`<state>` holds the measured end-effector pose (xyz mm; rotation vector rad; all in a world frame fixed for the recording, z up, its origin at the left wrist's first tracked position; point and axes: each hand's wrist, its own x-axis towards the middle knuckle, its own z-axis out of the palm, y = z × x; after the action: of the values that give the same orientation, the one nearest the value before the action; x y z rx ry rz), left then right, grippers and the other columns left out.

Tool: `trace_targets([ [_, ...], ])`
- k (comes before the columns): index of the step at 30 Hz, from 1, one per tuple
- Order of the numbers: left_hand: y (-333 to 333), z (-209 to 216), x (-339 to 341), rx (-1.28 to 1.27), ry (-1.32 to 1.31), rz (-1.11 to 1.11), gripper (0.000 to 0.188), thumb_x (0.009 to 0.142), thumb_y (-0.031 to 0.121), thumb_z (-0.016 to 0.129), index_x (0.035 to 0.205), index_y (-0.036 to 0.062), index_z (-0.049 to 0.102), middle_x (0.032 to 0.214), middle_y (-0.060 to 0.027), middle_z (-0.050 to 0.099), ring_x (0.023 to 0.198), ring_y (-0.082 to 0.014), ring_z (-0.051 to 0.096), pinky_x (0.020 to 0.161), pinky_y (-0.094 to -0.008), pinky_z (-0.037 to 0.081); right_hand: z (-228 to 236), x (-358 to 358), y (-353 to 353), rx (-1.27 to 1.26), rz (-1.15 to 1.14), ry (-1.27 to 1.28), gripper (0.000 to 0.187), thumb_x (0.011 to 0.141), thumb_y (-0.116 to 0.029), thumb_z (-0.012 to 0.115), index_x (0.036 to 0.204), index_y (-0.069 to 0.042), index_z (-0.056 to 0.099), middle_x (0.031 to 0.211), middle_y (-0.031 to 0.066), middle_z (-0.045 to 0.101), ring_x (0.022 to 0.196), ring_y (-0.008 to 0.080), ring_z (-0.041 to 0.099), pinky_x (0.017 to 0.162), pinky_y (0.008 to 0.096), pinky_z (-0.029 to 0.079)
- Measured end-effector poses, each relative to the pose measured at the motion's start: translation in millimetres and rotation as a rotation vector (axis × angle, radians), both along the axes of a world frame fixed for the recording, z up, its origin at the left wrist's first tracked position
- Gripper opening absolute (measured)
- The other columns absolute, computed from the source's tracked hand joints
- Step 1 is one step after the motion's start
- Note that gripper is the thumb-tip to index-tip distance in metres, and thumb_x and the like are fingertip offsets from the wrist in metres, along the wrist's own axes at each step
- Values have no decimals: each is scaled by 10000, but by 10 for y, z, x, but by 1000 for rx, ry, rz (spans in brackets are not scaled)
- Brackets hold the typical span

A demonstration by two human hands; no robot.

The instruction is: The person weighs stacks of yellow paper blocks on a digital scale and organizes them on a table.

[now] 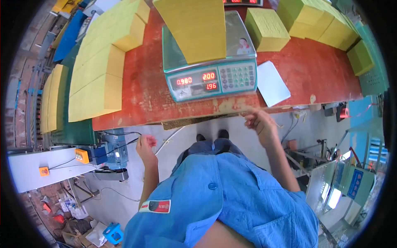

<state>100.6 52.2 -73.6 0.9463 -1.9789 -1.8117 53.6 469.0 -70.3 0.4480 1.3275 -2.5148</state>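
Note:
A tall block of yellow paper sheets (pixel 193 31) sits on the digital scale (pixel 211 84), whose red display is lit. The scale stands near the front edge of the red table (pixel 144 91). My left hand (pixel 147 145) hangs in the air short of that edge, fingers loosely curled, with nothing seen in it. By the edge, to the right of and below the scale, is my right hand (pixel 262 127). Its index finger reaches out to the left and the others are bent; it holds nothing visible. A white pad (pixel 273 84) lies just right of the scale.
Yellow paper blocks (pixel 97 82) are stacked along the table's left side. A single block (pixel 267 29) and a row of blocks (pixel 318 20) stand at the back right. Below left are a motor (pixel 115 151) and cables; at right, a metal frame (pixel 326 186).

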Motion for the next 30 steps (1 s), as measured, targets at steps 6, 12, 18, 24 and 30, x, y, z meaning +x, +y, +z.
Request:
trace_targets([
  [6, -113, -114, 162, 119, 22, -32, 255, 960, 205, 476, 853, 2, 586, 788, -104, 624, 666, -170, 596, 620, -283, 460, -237, 534, -651, -198, -41, -188, 249, 969, -165, 500, 1119, 19, 574, 910, 85, 641, 802, 191, 629, 725, 305, 509],
  [12, -461, -161, 362, 146, 47, -68, 215, 946, 186, 499, 867, 5, 584, 798, -102, 624, 662, -169, 592, 622, -281, 462, -202, 840, -961, -80, 59, -101, 248, 962, -160, 512, 1139, -2, 585, 955, 85, 656, 822, 176, 634, 745, 290, 504],
  [18, -743, -389, 827, 240, -68, -91, 200, 914, 200, 532, 858, 16, 583, 797, -98, 623, 643, -168, 589, 613, -278, 467, -294, 1298, -1411, -107, 28, -179, 243, 955, -156, 516, 1129, -6, 594, 933, 86, 659, 816, 168, 636, 735, 277, 505],
  [24, -706, -227, 440, 196, -12, -224, 198, 925, 197, 526, 859, 21, 591, 783, -86, 624, 649, -157, 596, 603, -269, 470, -251, 1428, -1589, -134, 30, -223, 216, 953, -131, 528, 1108, -5, 610, 914, 66, 654, 791, 154, 621, 712, 266, 493],
  [30, -283, 111, 91, 206, 69, -398, 234, 960, 202, 508, 918, 1, 619, 841, -90, 655, 689, -140, 620, 603, -261, 480, -298, 1348, -1471, -141, 16, -136, 235, 962, -145, 522, 1128, 0, 602, 932, 77, 648, 825, 162, 627, 729, 276, 496],
])
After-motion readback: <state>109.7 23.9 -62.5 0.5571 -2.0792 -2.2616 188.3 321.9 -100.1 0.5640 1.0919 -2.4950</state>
